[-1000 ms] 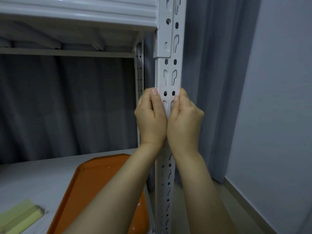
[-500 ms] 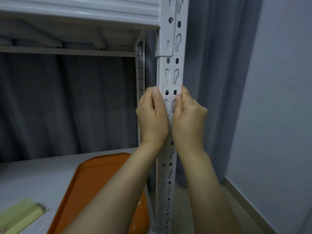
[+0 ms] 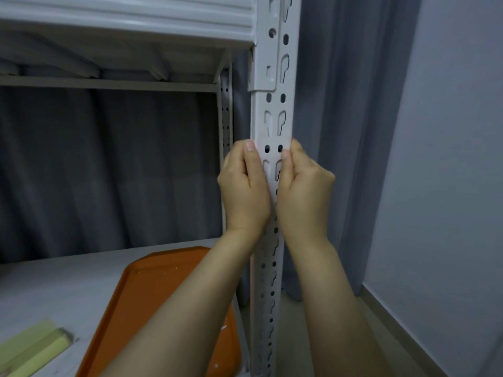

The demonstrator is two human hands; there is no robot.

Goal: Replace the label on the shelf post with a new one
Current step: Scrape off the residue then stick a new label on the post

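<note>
The fingers [image 3: 285, 161] of both hands are found closed on the label [image 3: 273, 156]. A thumb of the left hand [image 3: 245, 194] and a thumb of the right hand [image 3: 303, 194] are pressed upright against its left and right edges, while the remaining fingers are curled out of sight behind the shelf post [image 3: 268, 110]. The label, pale and partly see-through, is seen lying flat across the post's front face, just under a pair of keyhole slots and well below the upper shelf [image 3: 122, 20], with the post's holes showing through it. No lifted corner or crease is observed. Whether this is the old label or the new one cannot be told. If it is the new one, only the pressing-down is judged to remain; if the old one, peeling and replacement are both yet to be done. An orange tray [image 3: 163, 308] bearing small white flecks and some pale green strips [image 3: 35, 346] are noted on the lower shelf [image 3: 68, 281]; no second label is identified there.
</note>
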